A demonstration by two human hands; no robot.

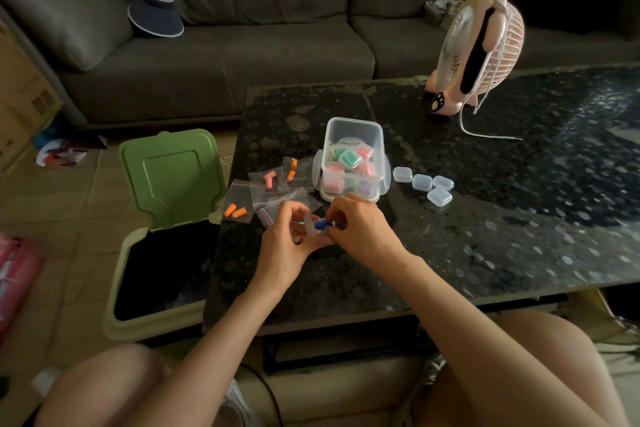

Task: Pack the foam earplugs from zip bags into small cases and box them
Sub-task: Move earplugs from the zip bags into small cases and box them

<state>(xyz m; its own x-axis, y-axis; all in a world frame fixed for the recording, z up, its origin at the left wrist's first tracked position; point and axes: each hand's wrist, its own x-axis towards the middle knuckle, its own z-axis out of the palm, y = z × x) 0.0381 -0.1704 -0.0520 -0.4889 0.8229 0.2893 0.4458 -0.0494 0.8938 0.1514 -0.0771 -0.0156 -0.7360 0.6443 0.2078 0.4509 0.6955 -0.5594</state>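
Note:
My left hand (285, 236) holds a small clear case (311, 227), open, just above the dark table. My right hand (360, 229) pinches a blue earplug (322, 225) at the case's mouth. Behind my hands stands a clear plastic box (353, 135) with several filled cases of pink, green and purple plugs inside. Several zip bags (273, 184) with orange and pink earplugs lie left of the box. Several empty small cases (424, 182) sit to its right.
An open bin with a green lid (173, 173) stands on the floor left of the table (485, 218). A pink desk fan (478, 45) with a trailing cord is at the table's far side. A grey sofa with a visor hat (156, 12) is behind.

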